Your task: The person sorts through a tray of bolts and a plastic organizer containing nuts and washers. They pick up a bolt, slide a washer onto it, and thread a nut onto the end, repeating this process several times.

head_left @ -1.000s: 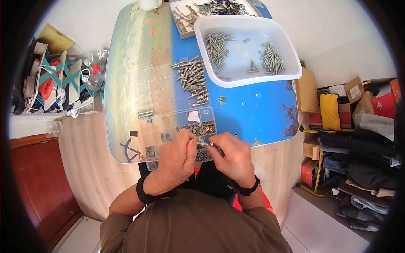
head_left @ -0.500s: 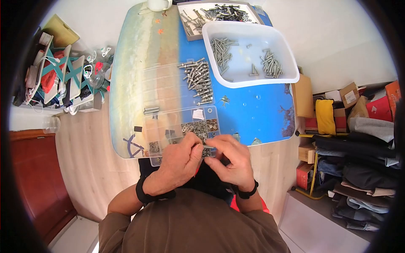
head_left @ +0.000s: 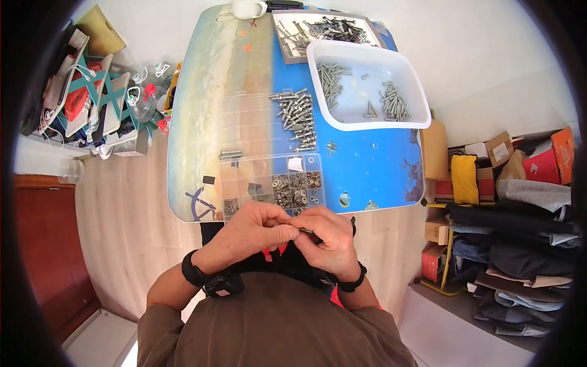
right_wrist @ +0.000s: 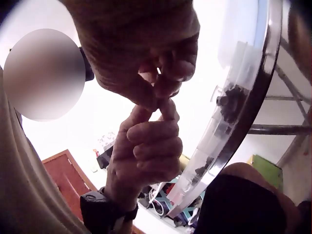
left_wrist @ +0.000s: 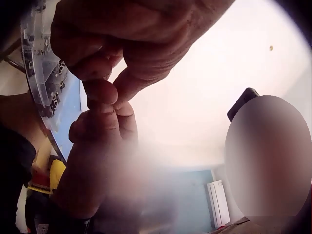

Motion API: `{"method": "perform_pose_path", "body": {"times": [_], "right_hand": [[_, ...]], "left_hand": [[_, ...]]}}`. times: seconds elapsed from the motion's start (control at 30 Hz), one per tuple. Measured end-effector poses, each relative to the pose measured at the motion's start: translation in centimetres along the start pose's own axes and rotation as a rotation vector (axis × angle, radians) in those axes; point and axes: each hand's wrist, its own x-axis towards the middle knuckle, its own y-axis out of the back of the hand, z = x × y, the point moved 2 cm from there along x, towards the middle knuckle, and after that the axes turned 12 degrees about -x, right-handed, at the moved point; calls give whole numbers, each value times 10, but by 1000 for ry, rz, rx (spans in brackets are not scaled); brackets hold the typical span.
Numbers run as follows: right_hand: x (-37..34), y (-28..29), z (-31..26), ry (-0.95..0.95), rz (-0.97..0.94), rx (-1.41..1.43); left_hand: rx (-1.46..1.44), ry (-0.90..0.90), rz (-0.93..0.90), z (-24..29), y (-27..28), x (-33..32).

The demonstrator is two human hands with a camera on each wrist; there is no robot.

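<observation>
My left hand (head_left: 260, 229) and right hand (head_left: 327, 241) meet fingertip to fingertip in front of the table's near edge. Between them they pinch a metal bolt, mostly covered by the fingers; a narrow grey bit (head_left: 308, 231) shows by the right thumb. In the left wrist view the thumbs and forefingers press close together and hide it. Just beyond the hands lies a clear compartment box (head_left: 244, 177) with nuts and washers (head_left: 290, 186) in several cells. On its open lid (head_left: 244, 122) rests a pile of bolts (head_left: 298, 119).
A white plastic tub (head_left: 367, 125) holding loose screws stands at the back right of the table (head_left: 208, 79). Behind it is a cardboard tray (head_left: 290, 60) of mixed screws, with a white mug (head_left: 246, 8) to its left. Folded clothes (head_left: 516, 244) fill a rack on the right.
The bolt showed between the hands earlier; now the fingers cover most of it. Both hands have drawn together and slightly toward the body. The head view has shifted.
</observation>
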Motion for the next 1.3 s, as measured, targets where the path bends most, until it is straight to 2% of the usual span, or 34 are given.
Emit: {"method": "perform_pose_path", "body": {"times": [0.17,0.33,0.4,0.53,0.63,0.83,0.9,1.07,1.17,1.3], "right_hand": [[3,-4,-2,-26,-11,-17],[8,-4,-3,-103,-106,16],[9,-6,-4,-38,-105,7],[10,-10,-4,-68,-121,45],[12,-12,-5,-19,-145,18],[13,-15,-11,10,-113,-58],[14,-17,-13,88,-100,-166],[18,-22,-16,131,-70,-241],[21,-23,-16,137,-87,-272],[22,-26,-16,141,-117,-291]], "left_hand": [[-59,-25,10,-1,6,-5],[-139,-19,106,8,12,-10],[-119,-21,98,8,15,-11],[-59,-23,97,11,15,-14],[-56,-56,81,8,17,-15],[-80,-30,54,7,23,-17],[-74,-35,60,11,21,-18],[-47,-25,88,12,25,-20],[-60,-65,90,7,27,-19],[116,-146,153,7,29,-23]]}}
